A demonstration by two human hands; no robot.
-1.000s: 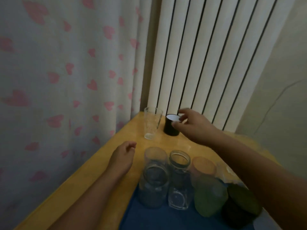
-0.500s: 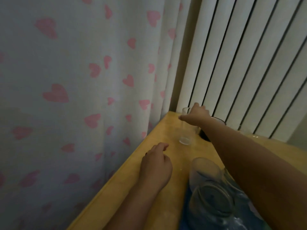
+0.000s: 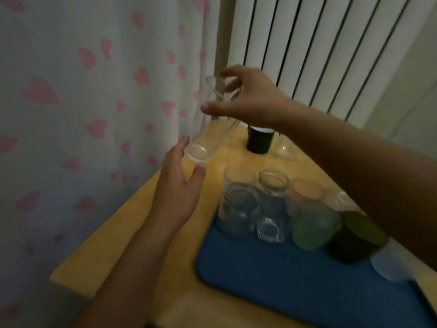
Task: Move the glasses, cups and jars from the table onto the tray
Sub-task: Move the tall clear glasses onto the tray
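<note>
My right hand [image 3: 246, 98] grips the rim of a tall clear glass [image 3: 208, 133] and holds it tilted in the air above the table's far left corner. My left hand [image 3: 177, 192] is open just below the glass's base, fingertips close to it. A black cup [image 3: 259, 142] stands on the wooden table [image 3: 132, 233] behind, with a clear glass [image 3: 285, 150] to its right. On the blue tray [image 3: 295, 280] stand two clear jars [image 3: 238, 214], a clear glass [image 3: 239, 179], a light green cup [image 3: 312, 226] and a dark green cup [image 3: 357, 237].
A curtain with pink hearts [image 3: 94, 114] hangs along the table's left edge. A white ribbed radiator [image 3: 319, 43] rises behind the far edge. A pale cup [image 3: 390, 266] stands at the tray's right, partly hidden by my right arm.
My right hand has taken the tall clear glass by its rim and lifted it off the table. My left hand has risen from the table towards the glass's base.
</note>
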